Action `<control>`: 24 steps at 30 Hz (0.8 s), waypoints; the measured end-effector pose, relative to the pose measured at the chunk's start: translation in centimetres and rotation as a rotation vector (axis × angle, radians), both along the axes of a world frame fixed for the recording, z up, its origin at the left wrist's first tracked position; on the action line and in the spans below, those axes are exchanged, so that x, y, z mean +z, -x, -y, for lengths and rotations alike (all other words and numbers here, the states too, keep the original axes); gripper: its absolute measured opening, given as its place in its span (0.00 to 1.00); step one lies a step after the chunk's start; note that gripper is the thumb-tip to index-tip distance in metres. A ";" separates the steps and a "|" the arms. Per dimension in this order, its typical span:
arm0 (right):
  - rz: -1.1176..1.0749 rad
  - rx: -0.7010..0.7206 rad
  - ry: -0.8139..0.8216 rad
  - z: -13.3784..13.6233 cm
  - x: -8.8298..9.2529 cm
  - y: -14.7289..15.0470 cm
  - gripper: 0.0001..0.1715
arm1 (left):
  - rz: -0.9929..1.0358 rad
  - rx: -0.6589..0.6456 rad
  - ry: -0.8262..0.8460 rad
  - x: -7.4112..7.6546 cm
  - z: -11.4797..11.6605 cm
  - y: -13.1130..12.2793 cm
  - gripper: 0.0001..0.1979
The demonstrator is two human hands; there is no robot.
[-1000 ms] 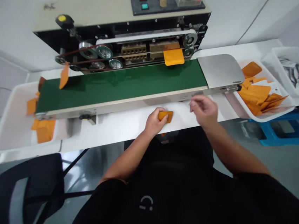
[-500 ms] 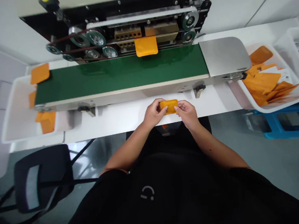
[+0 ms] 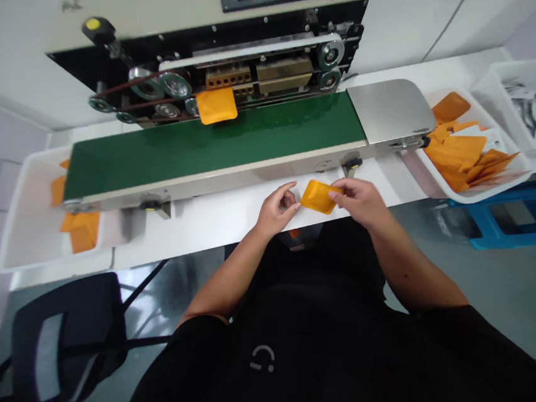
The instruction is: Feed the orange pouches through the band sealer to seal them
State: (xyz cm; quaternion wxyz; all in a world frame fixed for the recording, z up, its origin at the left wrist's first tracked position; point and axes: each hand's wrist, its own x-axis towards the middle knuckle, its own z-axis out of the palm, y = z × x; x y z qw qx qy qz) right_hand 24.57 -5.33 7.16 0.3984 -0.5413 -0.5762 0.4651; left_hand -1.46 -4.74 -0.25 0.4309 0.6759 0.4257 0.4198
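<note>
A small orange pouch (image 3: 317, 195) is held between my two hands over the white table's front edge, just below the conveyor. My left hand (image 3: 276, 211) pinches its left corner and my right hand (image 3: 360, 197) grips its right end. Behind them runs the green conveyor belt (image 3: 210, 144) of a sealing machine (image 3: 216, 60). Another orange pouch (image 3: 216, 105) hangs in the machine's sealing band at the back of the belt.
A white tray (image 3: 22, 212) at the belt's left end holds a few orange pouches. A white tray (image 3: 476, 149) on the right is piled with several orange pouches, and a further bin (image 3: 529, 106) stands beyond it. A black chair (image 3: 54, 348) stands lower left, a blue stool (image 3: 516, 221) lower right.
My right hand came in and took the pouch's right end, then both hands tilted it. The pouch in the sealing band travelled left, and one pouch dropped off the belt's left end.
</note>
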 end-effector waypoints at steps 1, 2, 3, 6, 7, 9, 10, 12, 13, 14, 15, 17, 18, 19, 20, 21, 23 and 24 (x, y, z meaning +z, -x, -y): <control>-0.058 -0.067 -0.030 -0.6 1.3 -0.6 0.11 | 0.024 0.015 0.012 -0.1 -0.1 0.0 0.31; -0.114 -0.134 -0.057 -1.3 2.6 -1.2 0.12 | 0.038 0.026 0.022 -0.3 -0.1 0.0 0.30; -0.168 -0.198 -0.074 -2.2 3.9 -1.8 0.12 | 0.044 0.031 0.030 -0.3 -0.2 0.0 0.30; -0.306 -0.339 -0.043 -5.4 7.5 -3.0 0.12 | 0.037 0.024 0.050 -0.4 -0.2 0.0 0.29; -0.331 -0.363 -0.012 -6.6 8.5 -3.2 0.10 | 0.032 0.020 0.055 -0.4 -0.1 0.0 0.28; -0.346 -0.385 0.040 -8.9 10.1 -3.6 0.08 | 0.029 0.016 0.057 -0.4 0.0 0.0 0.27; -0.339 -0.386 0.061 -10.0 10.6 -3.8 0.09 | 0.029 0.015 0.054 -0.3 0.0 0.0 0.26; -0.313 -0.392 0.103 -11.9 11.2 -4.0 0.11 | 0.034 0.012 0.042 -0.2 0.1 0.0 0.24; -0.300 -0.397 0.127 -12.8 11.4 -4.0 0.12 | 0.037 0.009 0.035 -0.2 0.1 0.1 0.23; -0.289 -0.404 0.150 -13.5 11.4 -4.0 0.12 | 0.039 0.008 0.028 -0.1 0.1 0.1 0.23; -0.278 -0.407 0.170 -14.2 11.4 -3.9 0.12 | 0.040 0.006 0.024 0.0 0.1 0.1 0.22; -0.260 -0.404 0.190 -15.2 11.3 -3.6 0.12 | 0.039 0.003 0.022 0.3 0.1 0.0 0.21; -0.249 -0.397 0.195 -15.6 11.2 -3.4 0.13 | 0.038 0.004 0.022 0.4 0.1 0.0 0.21; -0.238 -0.388 0.202 -15.9 11.1 -3.1 0.13 | 0.038 0.005 0.023 0.6 0.1 0.0 0.21; -0.230 -0.378 0.206 -16.2 11.1 -2.8 0.13 | 0.036 0.005 0.024 0.7 0.1 0.0 0.20; -0.224 -0.366 0.210 -16.5 11.0 -2.4 0.14 | 0.035 0.006 0.027 0.7 0.1 0.0 0.20; -0.212 -0.348 0.215 -17.0 10.9 -1.6 0.13 | 0.033 0.009 0.032 0.8 0.1 0.0 0.20; -0.204 -0.344 0.217 -17.2 10.9 -1.1 0.13 | 0.030 0.009 0.035 0.7 0.1 0.0 0.20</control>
